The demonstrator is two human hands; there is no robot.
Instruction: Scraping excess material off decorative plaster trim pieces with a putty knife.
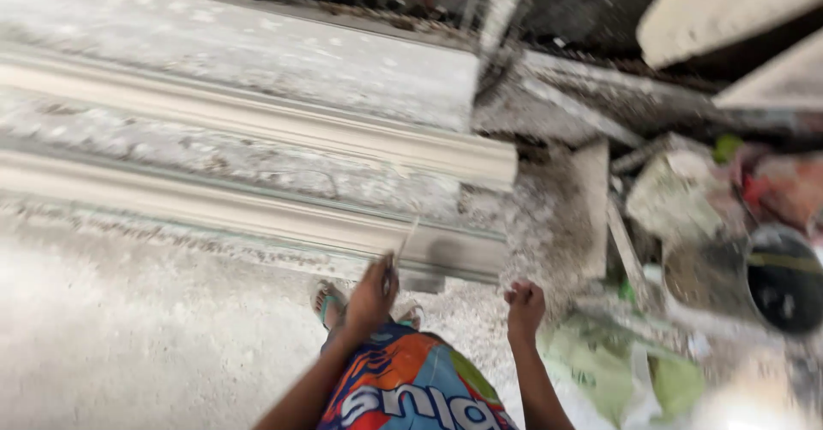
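Left hand (370,297) grips a thin stick (403,246) beside the long plaster moulding (257,216); right hand (525,307) is a closed, empty fist above the dusty floor (129,344).

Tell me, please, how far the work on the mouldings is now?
Two long mouldings already lie cast and shaped on the slab. The left hand holds a thin tool at the nearer moulding's end; the right hand is closed and empty. Loose plaster rubble remains there.

Single head view, steep downward tilt, close over both hands; moulded strips run ahead, blurred.
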